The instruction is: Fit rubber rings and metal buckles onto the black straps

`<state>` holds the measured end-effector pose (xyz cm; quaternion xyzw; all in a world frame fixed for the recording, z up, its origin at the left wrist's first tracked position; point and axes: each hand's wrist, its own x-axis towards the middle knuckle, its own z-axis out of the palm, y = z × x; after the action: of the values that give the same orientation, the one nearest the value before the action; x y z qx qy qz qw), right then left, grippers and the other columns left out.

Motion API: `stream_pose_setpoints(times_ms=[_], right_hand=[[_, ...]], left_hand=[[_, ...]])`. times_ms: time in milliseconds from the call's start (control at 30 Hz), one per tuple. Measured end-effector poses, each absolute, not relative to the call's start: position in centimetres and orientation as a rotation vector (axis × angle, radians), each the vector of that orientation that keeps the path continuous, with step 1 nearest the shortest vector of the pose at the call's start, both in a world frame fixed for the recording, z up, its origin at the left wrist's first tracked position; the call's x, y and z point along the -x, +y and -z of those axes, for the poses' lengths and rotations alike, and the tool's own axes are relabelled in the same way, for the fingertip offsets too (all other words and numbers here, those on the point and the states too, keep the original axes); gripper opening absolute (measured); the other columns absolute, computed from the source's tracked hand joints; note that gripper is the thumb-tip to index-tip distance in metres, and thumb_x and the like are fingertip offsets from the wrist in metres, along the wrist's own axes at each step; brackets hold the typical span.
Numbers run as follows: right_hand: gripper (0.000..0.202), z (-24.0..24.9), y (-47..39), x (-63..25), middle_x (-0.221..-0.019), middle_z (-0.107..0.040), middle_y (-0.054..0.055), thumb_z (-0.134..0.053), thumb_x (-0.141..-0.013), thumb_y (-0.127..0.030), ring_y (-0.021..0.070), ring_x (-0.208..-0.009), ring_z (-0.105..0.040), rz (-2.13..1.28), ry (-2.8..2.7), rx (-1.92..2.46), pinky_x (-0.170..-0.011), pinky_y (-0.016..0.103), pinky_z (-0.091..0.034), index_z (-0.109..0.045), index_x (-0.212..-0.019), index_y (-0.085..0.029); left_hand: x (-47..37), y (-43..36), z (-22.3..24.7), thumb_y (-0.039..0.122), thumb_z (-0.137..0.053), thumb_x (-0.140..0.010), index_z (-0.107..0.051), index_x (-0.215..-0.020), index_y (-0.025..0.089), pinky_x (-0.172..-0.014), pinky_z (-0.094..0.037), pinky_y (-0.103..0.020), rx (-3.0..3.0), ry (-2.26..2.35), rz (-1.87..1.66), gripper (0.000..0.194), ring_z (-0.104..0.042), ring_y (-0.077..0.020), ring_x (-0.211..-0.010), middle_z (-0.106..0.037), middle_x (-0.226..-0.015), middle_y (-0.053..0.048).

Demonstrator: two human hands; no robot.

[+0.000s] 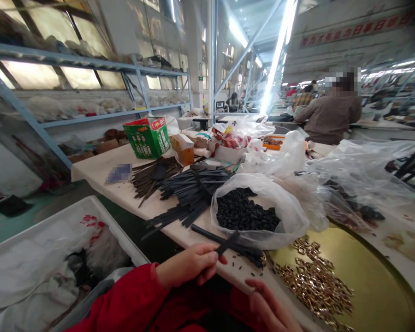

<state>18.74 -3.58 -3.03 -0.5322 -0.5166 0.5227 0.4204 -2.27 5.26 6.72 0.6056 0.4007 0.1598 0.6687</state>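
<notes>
A short black strip [228,242] is pinched between the thumb and fingers of my left hand [190,263], over the table's front edge. My right hand [268,306] is at the bottom, fingers stretched out and apart from the strip, with nothing visible in it. Beyond the hands, an open clear plastic bag [295,216] holds many small black pieces [245,212]. Gold metal buckles [318,281] are heaped on a round gold tray [363,267] at the right. A bundle of long black strips [242,249] lies in front of the bag.
Dark strips [190,189] are piled on the table [97,163] near a green box [147,138] and a small orange-white box [182,148]. A white bin [107,221] stands at the left. Plastic bags [366,161] cover the back right. A person [332,113] sits beyond.
</notes>
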Motion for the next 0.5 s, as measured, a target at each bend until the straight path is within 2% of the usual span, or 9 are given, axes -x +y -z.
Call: stream_pose_setpoints(times_ms=[67,200,333,500], right_hand=[[0.049,0.9,-1.7,-18.1,-0.062,-0.059,-0.001,-0.039,-0.082,-0.058,0.0138,-0.052,-0.052,-1.32,-1.207,1.271,-0.051,0.024,-0.044,-0.058,-0.106,-0.019],[0.047,-1.5,1.0,-16.3,-0.05,-0.048,-0.004,-0.053,-0.07,-0.065,0.0117,-0.047,-0.044,-1.345,-0.999,1.38,-0.044,0.022,-0.036,-0.061,-0.073,-0.019],[0.044,0.0,2.0,-15.5,-0.049,-0.049,-0.006,-0.063,-0.063,-0.062,0.0096,-0.044,-0.041,-1.515,-0.774,1.376,-0.044,0.021,-0.032,-0.062,-0.072,-0.019],[0.032,2.6,2.7,-15.7,-0.05,-0.049,-0.007,-0.065,-0.068,-0.051,0.0088,-0.045,-0.041,-1.606,-0.621,1.322,-0.045,0.02,-0.031,-0.062,-0.075,-0.02]], left_hand=[[2.2,4.7,-6.5,0.038,-0.043,-0.08,-0.057,-0.089,0.013,-0.037,-0.027,-0.017,-1.235,0.823,-0.179,0.03,-0.035,-0.0051,-0.035,-0.046,-0.048,0.007],[1.9,3.8,-4.7,0.031,-0.047,-0.073,-0.059,-0.083,0.012,-0.033,-0.026,-0.016,-0.979,0.785,-0.126,0.025,-0.035,-0.0051,-0.031,-0.047,-0.044,0.006],[1.8,4.1,-3.0,0.026,-0.048,-0.066,-0.06,-0.079,0.011,-0.031,-0.028,-0.016,-0.724,0.757,-0.186,0.023,-0.034,-0.0056,-0.028,-0.047,-0.04,0.006],[1.8,4.6,-2.2,0.029,-0.051,-0.063,-0.06,-0.082,0.01,-0.03,-0.027,-0.015,-0.635,0.726,-0.244,0.028,-0.034,-0.0047,-0.028,-0.047,-0.041,0.006]])
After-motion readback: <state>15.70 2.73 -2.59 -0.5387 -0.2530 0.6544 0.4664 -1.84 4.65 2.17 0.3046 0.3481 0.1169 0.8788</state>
